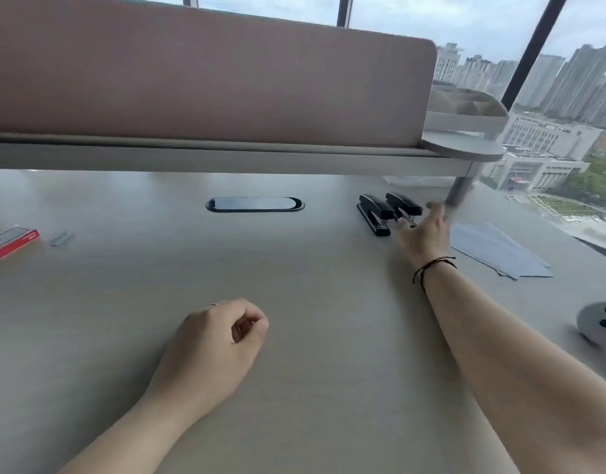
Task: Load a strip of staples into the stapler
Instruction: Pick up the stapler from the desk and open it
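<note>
Two black staplers lie side by side at the far right of the desk, the left stapler [374, 214] and the right stapler [402, 204]. My right hand [426, 233] reaches out to the right stapler with fingers spread, fingertips touching or just short of its front end. My left hand [215, 347] rests on the desk near the middle, loosely curled, holding nothing. A strip of staples [62, 238] lies at the far left beside a red staple box [10, 243].
A pink divider panel [205, 80] on a raised shelf runs along the back. An oval cable port [254, 204] sits mid-desk. Blue-grey sheets [496, 248] lie at the right, a round grey device [601, 323] near the right edge.
</note>
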A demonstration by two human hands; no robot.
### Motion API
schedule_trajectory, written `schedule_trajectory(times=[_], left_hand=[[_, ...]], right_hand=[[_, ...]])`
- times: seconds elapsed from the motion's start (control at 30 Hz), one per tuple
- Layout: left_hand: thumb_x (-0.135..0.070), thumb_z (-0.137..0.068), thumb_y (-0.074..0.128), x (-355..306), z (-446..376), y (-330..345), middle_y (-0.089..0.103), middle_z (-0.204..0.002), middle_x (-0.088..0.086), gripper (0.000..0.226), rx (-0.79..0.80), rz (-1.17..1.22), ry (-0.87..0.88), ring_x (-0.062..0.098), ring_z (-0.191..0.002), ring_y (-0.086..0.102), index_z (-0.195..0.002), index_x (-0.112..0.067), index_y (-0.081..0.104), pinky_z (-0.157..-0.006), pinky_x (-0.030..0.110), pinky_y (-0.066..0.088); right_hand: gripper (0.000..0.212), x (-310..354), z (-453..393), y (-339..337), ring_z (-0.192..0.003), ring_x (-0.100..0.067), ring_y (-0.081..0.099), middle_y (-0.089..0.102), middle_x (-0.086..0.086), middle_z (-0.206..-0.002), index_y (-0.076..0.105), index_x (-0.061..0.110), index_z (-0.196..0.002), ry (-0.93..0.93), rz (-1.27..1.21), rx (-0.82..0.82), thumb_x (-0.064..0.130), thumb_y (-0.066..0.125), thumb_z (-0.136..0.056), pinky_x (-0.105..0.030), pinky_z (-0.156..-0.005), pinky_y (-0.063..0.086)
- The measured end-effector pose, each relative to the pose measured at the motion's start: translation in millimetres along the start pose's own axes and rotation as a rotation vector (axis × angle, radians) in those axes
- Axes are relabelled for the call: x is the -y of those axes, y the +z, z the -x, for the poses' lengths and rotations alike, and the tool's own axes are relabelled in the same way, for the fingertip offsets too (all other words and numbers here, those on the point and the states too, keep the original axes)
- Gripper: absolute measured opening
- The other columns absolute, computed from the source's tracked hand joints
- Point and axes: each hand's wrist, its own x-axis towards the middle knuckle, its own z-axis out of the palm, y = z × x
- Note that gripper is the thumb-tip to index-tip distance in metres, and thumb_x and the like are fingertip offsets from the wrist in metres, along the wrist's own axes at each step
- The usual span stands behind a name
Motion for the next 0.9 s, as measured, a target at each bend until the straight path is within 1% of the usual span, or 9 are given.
schedule_trajectory(times=[0.07, 0.17, 0.27, 0.37, 0.5, 0.63, 0.73, 0.8, 0.9], left_hand=[[-0.030, -0.086, 0.069, 0, -3, 1, 0.064, -0.078, -0.031, 0.014, -0.006, 0.003, -0.010, -0.002, -0.068, 0.059, -0.073, -0.028, 0.069, -0.057, 0.010, 0.043], [-0.033, -0.086, 0.068, 4, -3, 3, 0.063, -0.084, -0.031, 0.012, -0.001, 0.004, 0.009, 0.002, -0.075, 0.059, -0.073, -0.031, 0.068, -0.054, 0.013, 0.041], [-0.035, -0.085, 0.067, 6, -3, 4, 0.063, -0.086, -0.029, 0.012, 0.005, 0.003, 0.009, 0.003, -0.076, 0.059, -0.074, -0.032, 0.067, -0.054, 0.014, 0.042], [-0.035, -0.085, 0.068, 8, -4, 4, 0.063, -0.085, -0.028, 0.012, -0.002, 0.005, 0.011, 0.004, -0.075, 0.059, -0.074, -0.031, 0.067, -0.054, 0.014, 0.041], [-0.033, -0.085, 0.069, 9, -4, 5, 0.063, -0.084, -0.030, 0.012, 0.003, 0.023, 0.012, 0.004, -0.072, 0.059, -0.074, -0.031, 0.068, -0.054, 0.013, 0.040], [-0.033, -0.086, 0.070, 11, -5, 6, 0.064, -0.086, -0.025, 0.010, 0.004, 0.039, 0.015, 0.004, -0.071, 0.058, -0.076, -0.029, 0.069, -0.057, 0.019, 0.044], [-0.033, -0.086, 0.070, 11, -5, 6, 0.066, -0.070, -0.008, 0.010, 0.005, 0.050, 0.016, 0.006, -0.068, 0.057, -0.078, -0.028, 0.070, -0.059, 0.022, 0.046], [-0.033, -0.087, 0.069, 10, -5, 5, 0.065, -0.065, -0.007, 0.010, 0.013, 0.052, 0.008, 0.005, -0.065, 0.056, -0.079, -0.028, 0.070, -0.059, 0.022, 0.046], [-0.034, -0.088, 0.068, 10, -6, 3, 0.067, -0.068, -0.008, 0.008, 0.024, 0.053, 0.001, 0.005, -0.064, 0.059, -0.081, -0.029, 0.071, -0.064, 0.027, 0.052]], right_hand=[[0.056, 1, -9, 1, -0.123, -0.037, 0.052, 0.050, -0.020, -0.138, 0.040, 0.014, -0.140, -0.014, 0.065, -0.003, 0.024, 0.060, -0.089, -0.042, -0.096, 0.045], [0.049, -1, -23, 6, -0.119, -0.038, 0.055, 0.054, -0.020, -0.134, 0.046, 0.017, -0.138, -0.031, 0.134, -0.002, 0.027, 0.058, -0.091, -0.044, -0.095, 0.047], [0.037, -2, -28, 11, -0.112, -0.038, 0.059, 0.065, -0.017, -0.122, 0.057, 0.016, -0.125, -0.054, 0.228, -0.008, 0.031, 0.056, -0.092, -0.044, -0.087, 0.050], [0.028, -2, -30, 13, -0.104, -0.041, 0.062, 0.069, -0.020, -0.111, 0.063, 0.010, -0.112, -0.018, 0.270, -0.032, 0.028, 0.057, -0.091, -0.043, -0.082, 0.051], [0.030, -5, -24, 8, -0.108, -0.043, 0.062, 0.067, -0.026, -0.115, 0.063, -0.001, -0.110, 0.034, 0.266, -0.019, 0.023, 0.061, -0.093, -0.042, -0.086, 0.051], [0.029, -4, -9, -2, -0.106, -0.043, 0.063, 0.069, -0.027, -0.112, 0.065, 0.000, -0.109, 0.080, 0.223, -0.016, 0.022, 0.061, -0.091, -0.041, -0.084, 0.052], [0.029, -5, 10, -15, -0.103, -0.042, 0.063, 0.069, -0.025, -0.109, 0.065, 0.000, -0.108, 0.112, 0.178, -0.020, 0.021, 0.058, -0.089, -0.039, -0.081, 0.051], [0.028, -6, 26, -26, -0.101, -0.041, 0.063, 0.070, -0.024, -0.105, 0.066, 0.001, -0.106, 0.130, 0.135, -0.029, 0.019, 0.058, -0.087, -0.039, -0.080, 0.051], [0.026, -7, 55, -43, -0.100, -0.042, 0.063, 0.070, -0.023, -0.099, 0.068, -0.001, -0.099, 0.147, 0.085, -0.055, 0.020, 0.060, -0.086, -0.039, -0.079, 0.051]])
